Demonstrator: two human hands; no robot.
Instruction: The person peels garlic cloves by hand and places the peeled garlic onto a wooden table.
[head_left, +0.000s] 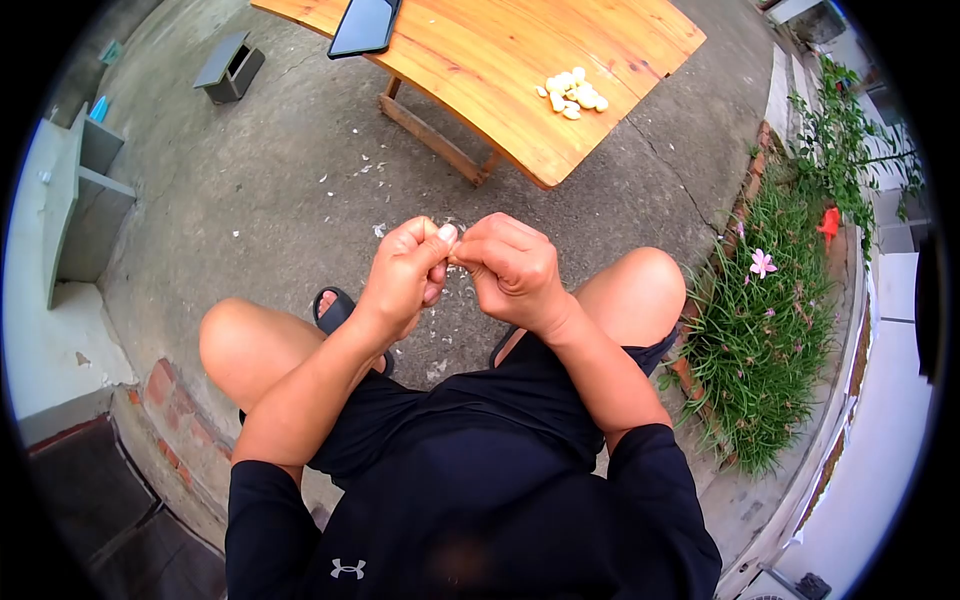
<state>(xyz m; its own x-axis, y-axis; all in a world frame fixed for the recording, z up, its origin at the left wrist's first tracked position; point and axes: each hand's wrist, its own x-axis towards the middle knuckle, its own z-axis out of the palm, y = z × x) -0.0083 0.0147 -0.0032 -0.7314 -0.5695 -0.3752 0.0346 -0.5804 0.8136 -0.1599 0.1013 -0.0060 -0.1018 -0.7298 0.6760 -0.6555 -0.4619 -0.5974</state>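
Note:
Both hands meet in front of my knees, fingertips touching. My left hand [408, 268] is closed, its thumb and fingers pinching what looks like a small garlic clove, mostly hidden by the fingers. From the other side my right hand [512, 268] presses its thumb and forefinger together at the same spot, the other fingers curled in. Several pale peeled garlic cloves [572, 94] lie in a small heap on the wooden table [480, 70] beyond my hands. Bits of thin whitish skin [380, 230] are scattered on the concrete below.
A dark phone [365, 26] lies at the table's left edge. A small grey box-like stool [230, 68] stands on the concrete floor at the left. To the right, a brick-edged bed of grassy plants [765, 350] bears a pink flower [762, 264]. Pale panels stand far left.

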